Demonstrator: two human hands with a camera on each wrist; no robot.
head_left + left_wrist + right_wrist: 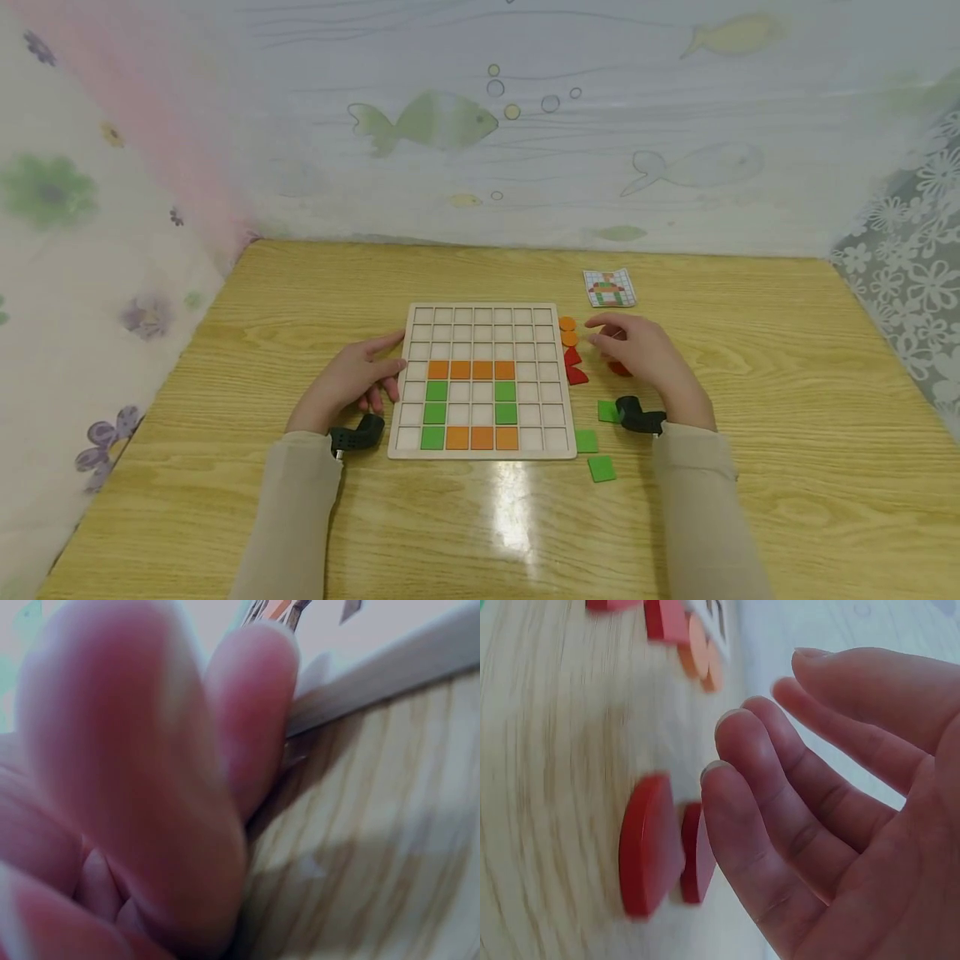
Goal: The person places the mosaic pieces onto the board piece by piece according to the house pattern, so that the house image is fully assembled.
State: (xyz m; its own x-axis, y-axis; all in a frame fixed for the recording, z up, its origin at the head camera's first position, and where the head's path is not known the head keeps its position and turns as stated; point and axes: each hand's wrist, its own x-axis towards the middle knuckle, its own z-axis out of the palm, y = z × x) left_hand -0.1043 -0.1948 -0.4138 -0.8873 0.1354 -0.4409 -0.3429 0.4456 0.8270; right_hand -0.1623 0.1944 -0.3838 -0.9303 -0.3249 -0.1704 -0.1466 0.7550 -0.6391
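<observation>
Wooden board (482, 412) lies flat, its orange rows (482, 370) running left to right.

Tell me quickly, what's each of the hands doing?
Left hand: open, touching the pale wooden grid board.
Right hand: open, holding nothing, near two flat orange discs.

A pale square wooden board (528, 371) is ruled into a grid; its flat square tiles (482, 370) form four orange across, two green columns, then one green and three orange. The thin round discs (567, 323) are orange; the curved-edged flat pieces (577, 377), red. A small white card (609, 288) bears a red, green and orange grid print.
</observation>
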